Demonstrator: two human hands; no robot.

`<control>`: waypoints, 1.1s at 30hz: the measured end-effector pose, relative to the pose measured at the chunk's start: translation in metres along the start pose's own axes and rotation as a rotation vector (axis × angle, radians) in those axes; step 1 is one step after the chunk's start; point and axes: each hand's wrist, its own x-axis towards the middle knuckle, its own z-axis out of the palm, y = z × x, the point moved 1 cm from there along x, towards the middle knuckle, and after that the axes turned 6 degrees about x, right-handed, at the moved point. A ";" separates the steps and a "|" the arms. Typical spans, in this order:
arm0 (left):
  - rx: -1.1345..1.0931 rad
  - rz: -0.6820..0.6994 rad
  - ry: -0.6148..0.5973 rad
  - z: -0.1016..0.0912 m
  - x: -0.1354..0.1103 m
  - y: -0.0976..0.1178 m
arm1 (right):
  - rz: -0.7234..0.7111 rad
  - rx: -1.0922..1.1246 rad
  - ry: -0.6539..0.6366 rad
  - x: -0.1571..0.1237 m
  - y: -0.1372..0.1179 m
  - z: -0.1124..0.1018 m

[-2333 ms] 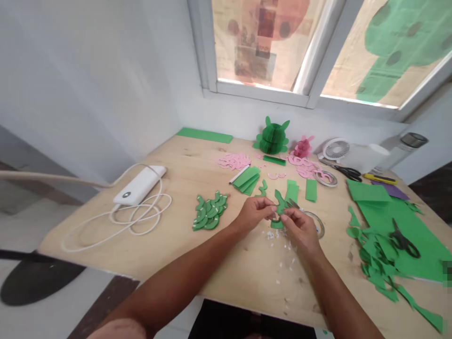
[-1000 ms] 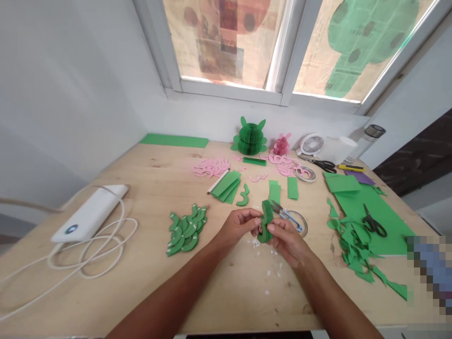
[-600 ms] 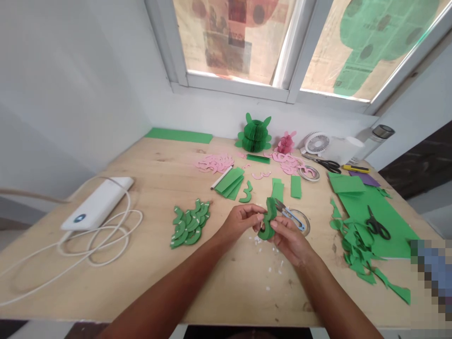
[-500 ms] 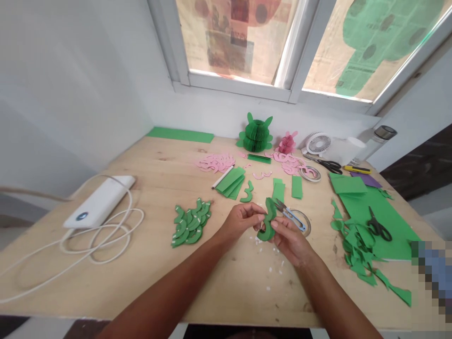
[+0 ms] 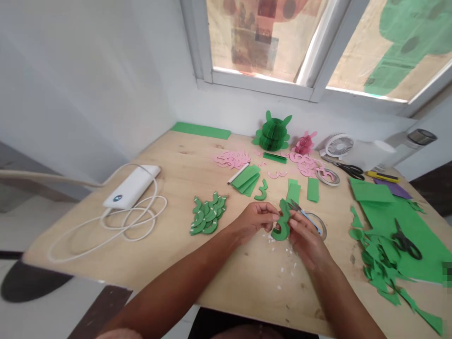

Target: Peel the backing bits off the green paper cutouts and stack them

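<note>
Between both hands is a stack of green scalloped paper cutouts (image 5: pixel 281 230), held up over the table. My left hand (image 5: pixel 257 219) pinches its left edge with thumb and fingers. On the opposite edge, my right hand (image 5: pixel 306 235) grips it with the thumb in front. Behind the right hand lie blue-handled thread snips (image 5: pixel 312 220) and a tape ring (image 5: pixel 322 227), both partly covered. White paper bits (image 5: pixel 282 270) are scattered beneath the hands. A single loose green cutout (image 5: pixel 262 190) rests just beyond them, and a pile of similar cutouts with white strips (image 5: pixel 208 214) is to the left.
A white power bank (image 5: pixel 132 187) with a coiled cable sits left. Black scissors (image 5: pixel 406 240) lie on green paper (image 5: pixel 429 245) beside green scraps (image 5: pixel 377 263). Pink cutouts (image 5: pixel 231 159), a green paper honeycomb figure (image 5: pixel 273 134) and a small fan (image 5: pixel 339 146) are at the back.
The whole scene has shifted rightward in view as the head turned left. Both hands keep hold of the green cutouts, which now show more of their flat face.
</note>
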 end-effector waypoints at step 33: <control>0.221 0.013 0.159 0.001 -0.001 0.001 | -0.124 -0.203 0.103 0.009 0.015 -0.010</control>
